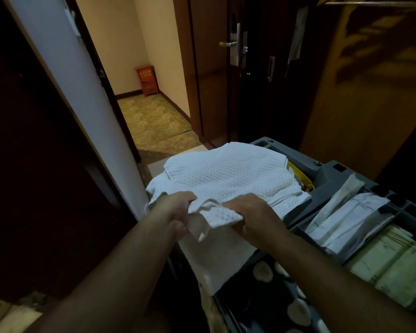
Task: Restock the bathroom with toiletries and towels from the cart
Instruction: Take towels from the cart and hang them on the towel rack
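We grab a white waffle towel [228,174] off the cart [327,174] top.

Left hand [175,210] and right hand [252,217] each grip the towel's bunched near edge, side by side, likely so the whole piece lifts together. The towel lies across the cart's left end, overhanging that edge and partly covering a yellow item [300,176]. Along the cart's right side, one compartment holds white sachet packets [346,212] stood on edge, and the nearer one holds pale green packets [394,263]. We judge the toiletries untouched.
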`<state>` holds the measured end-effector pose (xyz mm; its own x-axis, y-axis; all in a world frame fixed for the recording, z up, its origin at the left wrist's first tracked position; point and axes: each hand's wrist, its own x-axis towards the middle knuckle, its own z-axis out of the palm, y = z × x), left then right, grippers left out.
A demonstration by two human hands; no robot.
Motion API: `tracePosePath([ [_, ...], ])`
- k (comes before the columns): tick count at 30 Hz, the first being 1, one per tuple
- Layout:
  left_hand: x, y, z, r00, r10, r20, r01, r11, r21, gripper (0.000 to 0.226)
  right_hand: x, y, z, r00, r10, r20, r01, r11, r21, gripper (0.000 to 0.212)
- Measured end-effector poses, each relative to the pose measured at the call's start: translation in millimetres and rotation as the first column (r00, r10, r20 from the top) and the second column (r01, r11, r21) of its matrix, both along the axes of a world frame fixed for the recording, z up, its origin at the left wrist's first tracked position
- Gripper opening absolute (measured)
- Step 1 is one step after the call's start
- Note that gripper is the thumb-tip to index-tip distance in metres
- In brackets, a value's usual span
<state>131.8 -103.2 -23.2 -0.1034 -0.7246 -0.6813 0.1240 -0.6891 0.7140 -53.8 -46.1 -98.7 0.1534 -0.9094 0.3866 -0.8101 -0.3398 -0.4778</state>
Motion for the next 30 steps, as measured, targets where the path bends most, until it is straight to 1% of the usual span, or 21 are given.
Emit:
tracePosePath([
  [1, -0.3, -0.4, -1.4, 1.0, 0.009, 0.005, -0.009, 1.0, -0.024, 0.025, 1.6, 2.1, 0.5, 0.987, -0.158, -0.011, 0.158, 0.987, -0.041, 0.035],
  [2, -1.2, 0.6, -0.4, 1.0, 0.027, -0.011, -0.027, 0.999, -0.041, 0.024, 4.0, 5.5, 4.2, 0.933, -0.361, 0.002, 0.361, 0.932, -0.041, 0.04],
  [3, -1.9, 0.8, 1.4, 0.998, 0.05, -0.03, -0.052, 0.997, -0.059, 0.023, 6.1, 8.7, 10.3, 0.848, -0.529, 0.032, 0.529, 0.848, 0.012, 0.039],
  [4, -3.6, 0.4, 3.1, 0.996, 0.071, -0.058, -0.075, 0.994, -0.077, 0.022, 6.9, 10.6, 16.2, 0.775, -0.63, 0.056, 0.621, 0.774, 0.124, 0.032],
  [5, -5.2, -0.2, 5.4, 0.993, 0.09, -0.073, -0.097, 0.991, -0.09, 0.023, 7.4, 12.2, 23.7, 0.724, -0.688, 0.056, 0.651, 0.707, 0.275, 0.024],
  [6, -7.2, -0.4, 7.5, 0.991, 0.105, -0.081, -0.113, 0.988, -0.102, 0.023, 6.2, 11.4, 25.3, 0.703, -0.712, 0.011, 0.649, 0.647, 0.401, 0.02],
  [8, -11.6, -1.5, 9.6, 0.988, 0.115, -0.103, -0.126, 0.985, -0.116, 0.025, 1.9, 10.6, 27.8, 0.697, -0.711, -0.09, 0.626, 0.542, 0.561, 0.032],
  [9, -13.1, -1.7, 9.8, 0.986, 0.119, -0.114, -0.132, 0.984, -0.119, 0.026, 1.0, 10.8, 29.4, 0.692, -0.719, -0.062, 0.581, 0.504, 0.639, 0.04],
  [10, -13.7, -2.3, 9.9, 0.984, 0.124, -0.127, -0.14, 0.983, -0.121, 0.026, 1.4, 11.4, 29.9, 0.67, -0.742, 0.034, 0.498, 0.483, 0.72, 0.046],
  [11, -13.2, -3.0, 10.5, 0.982, 0.139, -0.13, -0.154, 0.981, -0.116, 0.026, 3.4, 12.5, 29.0, 0.612, -0.771, 0.179, 0.372, 0.48, 0.795, 0.047],
  [12, -13.1, -3.7, 10.4, 0.98, 0.142, -0.143, -0.159, 0.981, -0.115, 0.026, 6.0, 13.4, 29.0, 0.499, -0.8, 0.332, 0.228, 0.49, 0.841, 0.046],
  [13, -12.2, -4.2, 10.5, 0.979, 0.144, -0.146, -0.161, 0.98, -0.115, 0.024, 7.4, 14.4, 29.1, 0.347, -0.814, 0.466, 0.091, 0.524, 0.847, 0.042],
  [15, -10.4, -4.5, 10.7, 0.979, 0.141, -0.144, -0.158, 0.981, -0.114, 0.022, 4.3, 14.8, 30.3, 0.028, -0.748, 0.663, -0.107, 0.657, 0.746, 0.04],
  [17, -8.4, -4.0, 10.0, 0.982, 0.126, -0.143, -0.144, 0.982, -0.125, 0.023, -3.7, 12.9, 30.6, -0.27, -0.615, 0.74, -0.178, 0.788, 0.59, 0.046],
  [18, -6.9, -4.3, 8.6, 0.983, 0.119, -0.142, -0.137, 0.983, -0.124, 0.024, -8.3, 9.7, 30.1, -0.359, -0.579, 0.732, -0.174, 0.812, 0.557, 0.05],
  [19, -5.3, -3.7, 8.4, 0.985, 0.112, -0.127, -0.128, 0.985, -0.12, 0.025, -12.9, 4.1, 28.9, -0.413, -0.568, 0.712, -0.165, 0.815, 0.555, 0.051],
  [20, -4.1, -3.4, 6.9, 0.988, 0.102, -0.119, -0.117, 0.986, -0.122, 0.026, -16.2, -3.3, 28.1, -0.426, -0.579, 0.695, -0.149, 0.803, 0.577, 0.051],
  [21, -3.1, -2.5, 6.0, 0.99, 0.094, -0.109, -0.107, 0.987, -0.123, 0.027, -18.4, -11.3, 27.7, -0.407, -0.606, 0.684, -0.138, 0.781, 0.61, 0.05],
  [24, -2.1, -1.1, 3.7, 0.991, 0.073, -0.113, -0.088, 0.987, -0.135, 0.026, -17.9, -28.8, 37.2, -0.293, -0.697, 0.655, -0.074, 0.7, 0.711, 0.047],
  [28, 1.5, -1.9, 5.6, 0.986, 0.072, -0.149, -0.092, 0.986, -0.136, 0.024, -13.9, -37.4, 35.7, -0.279, -0.747, 0.603, 0.068, 0.611, 0.789, 0.033],
  [30, 4.6, -2.6, 5.9, 0.985, 0.072, -0.155, -0.094, 0.986, -0.14, 0.027, -11.9, -37.9, 29.3, -0.256, -0.758, 0.6, 0.124, 0.59, 0.798, 0.036],
])
